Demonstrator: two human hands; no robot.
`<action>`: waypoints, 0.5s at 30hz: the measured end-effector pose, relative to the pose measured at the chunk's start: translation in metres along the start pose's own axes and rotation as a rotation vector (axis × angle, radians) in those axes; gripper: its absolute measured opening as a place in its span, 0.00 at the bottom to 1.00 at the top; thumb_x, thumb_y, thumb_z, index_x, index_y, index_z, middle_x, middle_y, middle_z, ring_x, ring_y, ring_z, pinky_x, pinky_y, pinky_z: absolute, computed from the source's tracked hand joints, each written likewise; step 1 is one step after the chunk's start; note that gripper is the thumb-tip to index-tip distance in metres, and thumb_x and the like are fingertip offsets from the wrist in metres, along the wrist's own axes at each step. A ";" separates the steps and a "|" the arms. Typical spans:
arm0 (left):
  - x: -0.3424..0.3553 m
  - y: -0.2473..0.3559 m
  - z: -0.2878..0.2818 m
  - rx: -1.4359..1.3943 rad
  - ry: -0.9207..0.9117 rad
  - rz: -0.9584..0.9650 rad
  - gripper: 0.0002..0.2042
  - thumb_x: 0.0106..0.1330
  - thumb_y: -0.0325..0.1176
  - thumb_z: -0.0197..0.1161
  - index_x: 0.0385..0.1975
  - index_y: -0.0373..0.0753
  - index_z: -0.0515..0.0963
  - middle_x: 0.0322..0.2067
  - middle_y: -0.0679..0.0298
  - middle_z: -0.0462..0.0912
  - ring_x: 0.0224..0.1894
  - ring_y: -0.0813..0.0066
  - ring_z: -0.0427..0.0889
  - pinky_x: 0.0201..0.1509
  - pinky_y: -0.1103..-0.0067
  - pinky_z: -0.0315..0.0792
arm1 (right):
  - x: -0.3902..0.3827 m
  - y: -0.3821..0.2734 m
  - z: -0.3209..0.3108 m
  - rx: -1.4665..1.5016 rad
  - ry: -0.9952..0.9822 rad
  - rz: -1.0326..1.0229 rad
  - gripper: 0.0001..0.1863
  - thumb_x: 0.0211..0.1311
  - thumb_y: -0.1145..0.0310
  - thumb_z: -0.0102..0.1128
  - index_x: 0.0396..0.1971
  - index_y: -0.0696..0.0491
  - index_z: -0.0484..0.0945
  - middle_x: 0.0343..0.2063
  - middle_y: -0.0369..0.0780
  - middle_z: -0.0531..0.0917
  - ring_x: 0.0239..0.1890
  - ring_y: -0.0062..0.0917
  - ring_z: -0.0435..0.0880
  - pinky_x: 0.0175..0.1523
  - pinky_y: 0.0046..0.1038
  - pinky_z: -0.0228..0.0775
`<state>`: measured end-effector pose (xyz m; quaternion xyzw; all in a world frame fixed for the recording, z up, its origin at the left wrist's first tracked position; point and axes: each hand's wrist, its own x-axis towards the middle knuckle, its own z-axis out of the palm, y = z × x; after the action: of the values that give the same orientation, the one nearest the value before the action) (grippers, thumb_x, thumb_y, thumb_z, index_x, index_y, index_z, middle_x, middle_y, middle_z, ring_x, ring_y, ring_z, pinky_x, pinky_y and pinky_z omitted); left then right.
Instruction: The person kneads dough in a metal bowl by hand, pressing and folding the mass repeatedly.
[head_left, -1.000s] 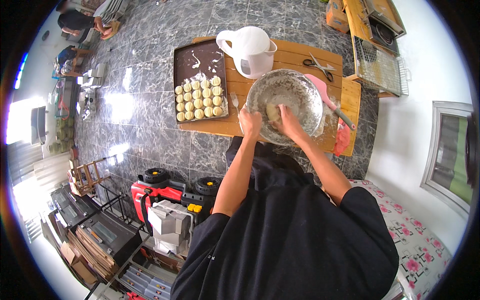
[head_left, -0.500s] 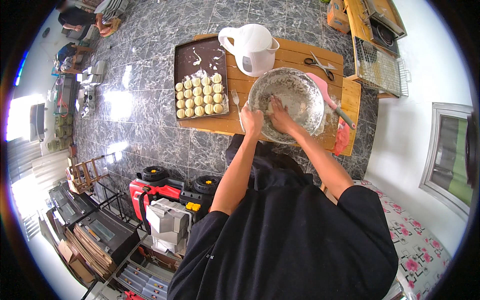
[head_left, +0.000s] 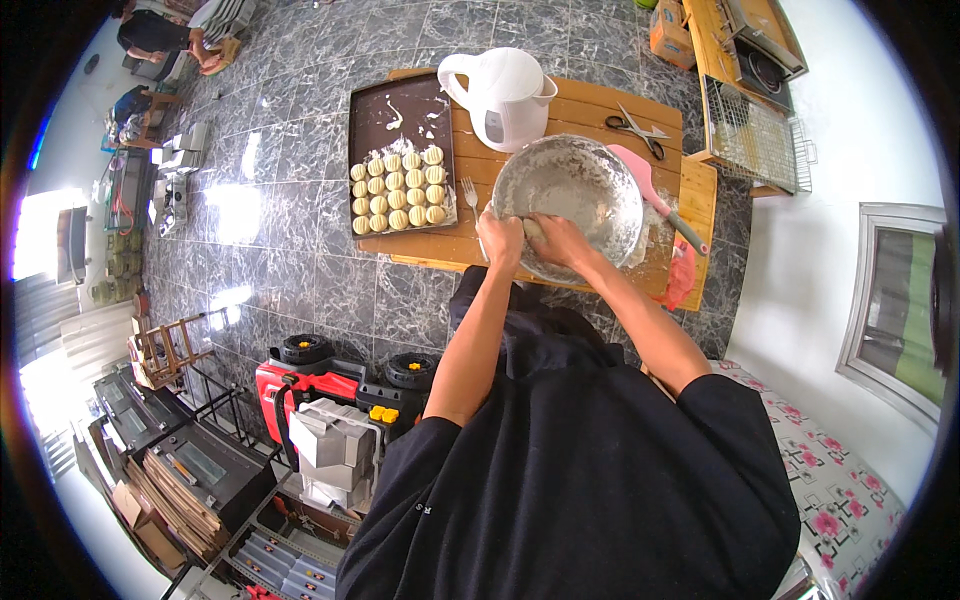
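A: What do we stand over?
B: One dark marbled floor (head_left: 350,300), then one wooden desk (head_left: 592,108) carrying one metal bowl (head_left: 585,205).
A: And around the bowl?
B: Left of it, one dark tray (head_left: 370,120); beyond it, one white kettle (head_left: 512,105); right of it, one pink spatula (head_left: 640,178); beyond to its right, one pair of scissors (head_left: 637,131).
A: Our two hands?
B: Left hand (head_left: 500,240): fingers closed on the bowl's rim. Right hand (head_left: 560,241): fingers bent over dough inside; we can't tell how firmly.
A: Smallest?
B: One fork (head_left: 469,192) left of the bowl, one dough lump (head_left: 532,229) inside its near-left wall, and twenty ridged pieces (head_left: 397,200) on the tray.
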<state>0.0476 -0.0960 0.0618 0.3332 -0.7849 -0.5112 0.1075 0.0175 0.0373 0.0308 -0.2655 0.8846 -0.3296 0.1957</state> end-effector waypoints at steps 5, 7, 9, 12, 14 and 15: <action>-0.001 0.003 0.000 0.002 -0.045 -0.015 0.18 0.47 0.23 0.53 0.41 0.29 0.78 0.34 0.41 0.82 0.41 0.44 0.82 0.47 0.64 0.74 | -0.007 0.003 -0.006 -0.056 -0.018 0.026 0.20 0.53 0.61 0.58 0.44 0.54 0.79 0.35 0.52 0.83 0.40 0.48 0.81 0.49 0.42 0.73; 0.000 0.000 -0.002 0.011 -0.026 -0.036 0.19 0.48 0.23 0.50 0.42 0.29 0.78 0.33 0.40 0.82 0.40 0.43 0.82 0.45 0.64 0.74 | -0.014 -0.016 -0.019 -0.048 -0.094 0.056 0.19 0.53 0.62 0.58 0.44 0.55 0.79 0.36 0.52 0.83 0.41 0.47 0.81 0.49 0.41 0.73; 0.000 -0.001 -0.002 0.008 -0.036 -0.025 0.19 0.47 0.23 0.51 0.42 0.29 0.78 0.33 0.40 0.82 0.40 0.43 0.82 0.45 0.64 0.74 | -0.026 -0.031 -0.033 -0.043 -0.164 0.095 0.19 0.52 0.63 0.58 0.44 0.55 0.78 0.37 0.51 0.83 0.43 0.47 0.80 0.49 0.41 0.73; 0.000 -0.005 -0.001 0.018 -0.049 -0.008 0.20 0.48 0.22 0.51 0.42 0.29 0.78 0.33 0.40 0.82 0.40 0.43 0.82 0.45 0.64 0.74 | -0.040 -0.037 -0.042 0.085 -0.184 0.016 0.18 0.52 0.71 0.58 0.46 0.56 0.76 0.41 0.50 0.81 0.46 0.47 0.79 0.51 0.40 0.71; 0.000 -0.004 -0.002 0.030 -0.051 0.002 0.19 0.48 0.22 0.51 0.42 0.29 0.78 0.33 0.40 0.82 0.40 0.43 0.82 0.45 0.64 0.74 | -0.045 -0.039 -0.049 0.102 -0.116 -0.049 0.21 0.51 0.79 0.58 0.48 0.56 0.73 0.46 0.48 0.80 0.49 0.46 0.77 0.53 0.40 0.71; -0.001 -0.002 -0.002 0.003 -0.054 0.011 0.19 0.48 0.22 0.51 0.42 0.29 0.78 0.33 0.40 0.82 0.39 0.43 0.82 0.45 0.64 0.74 | -0.047 -0.040 -0.053 0.103 -0.115 -0.045 0.21 0.51 0.79 0.58 0.48 0.56 0.73 0.46 0.48 0.80 0.49 0.46 0.77 0.53 0.40 0.71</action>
<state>0.0500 -0.0974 0.0607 0.3152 -0.7901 -0.5182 0.0888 0.0399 0.0650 0.1040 -0.2935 0.8475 -0.3633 0.2521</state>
